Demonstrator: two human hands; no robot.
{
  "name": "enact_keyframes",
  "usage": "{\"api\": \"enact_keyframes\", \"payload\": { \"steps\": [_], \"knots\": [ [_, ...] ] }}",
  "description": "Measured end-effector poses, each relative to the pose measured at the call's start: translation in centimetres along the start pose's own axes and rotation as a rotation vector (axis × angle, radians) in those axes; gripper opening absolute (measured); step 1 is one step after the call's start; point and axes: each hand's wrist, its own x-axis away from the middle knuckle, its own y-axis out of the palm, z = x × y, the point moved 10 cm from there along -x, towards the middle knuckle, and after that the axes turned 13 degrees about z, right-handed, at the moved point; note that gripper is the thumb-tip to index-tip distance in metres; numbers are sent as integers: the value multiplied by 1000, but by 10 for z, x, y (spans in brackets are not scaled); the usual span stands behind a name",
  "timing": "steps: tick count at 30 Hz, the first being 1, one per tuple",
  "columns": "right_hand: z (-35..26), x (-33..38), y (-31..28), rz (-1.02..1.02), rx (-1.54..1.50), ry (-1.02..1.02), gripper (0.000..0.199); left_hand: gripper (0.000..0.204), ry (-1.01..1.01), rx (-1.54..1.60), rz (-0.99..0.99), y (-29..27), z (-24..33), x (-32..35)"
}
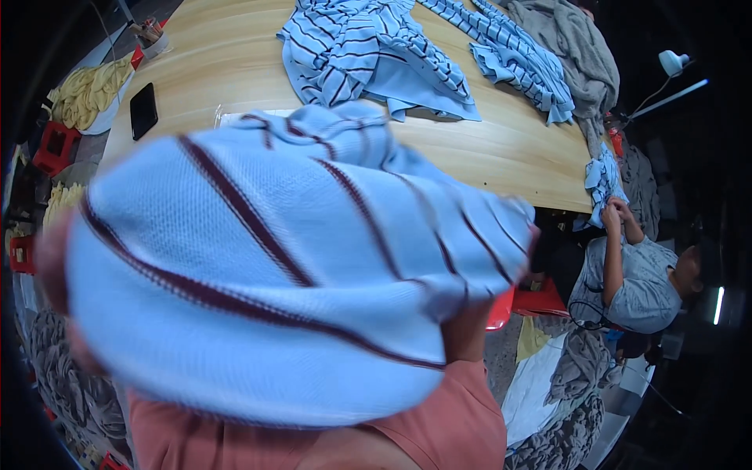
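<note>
A light blue knitted garment (258, 258) with dark maroon stripes is held up close in front of me and fills much of the view, smeared by motion. At its left edge, my left hand (55, 262) is blurred and closed on the cloth, its fingers partly hidden. My right hand (533, 239) grips the garment's far right end, mostly covered by the fabric; its forearm shows just below. The garment's far part bunches up over the table (196, 70).
More blue striped knits (337, 55) lie on the table, with grey knits (572, 47) at far right. A black phone (143, 111) lies at left near a tool cup (150, 39). On the right, a seated person (638, 282) handles blue striped cloth. Red stools (55, 149) and cloth piles surround the table.
</note>
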Motion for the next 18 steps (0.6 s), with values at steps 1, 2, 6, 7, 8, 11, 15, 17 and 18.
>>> {"api": "enact_keyframes", "payload": {
  "steps": [1,2,6,7,8,11,15,17,18],
  "knots": [
    [-8,4,10,13,11,-10,50,41,61,-92,20,124,49,4],
    [-12,11,24,-14,32,33,49,41,120,-181,52,199,75,9],
    [-10,26,45,-110,62,285,49,42,336,-617,205,327,87,35],
    [-11,30,49,-120,71,344,50,42,396,-727,224,275,50,55],
    [-13,40,50,-109,102,377,51,42,474,-809,213,243,12,58],
    [19,55,106,-226,119,615,56,42,594,-1150,329,201,-38,96],
    [156,114,118,-729,582,590,70,34,1,-494,671,110,-186,114],
    [176,164,103,-1123,931,171,72,29,-368,-29,874,76,-255,141],
    [173,180,101,-1183,998,189,71,30,-223,-72,809,93,-214,126]
  ]
}}
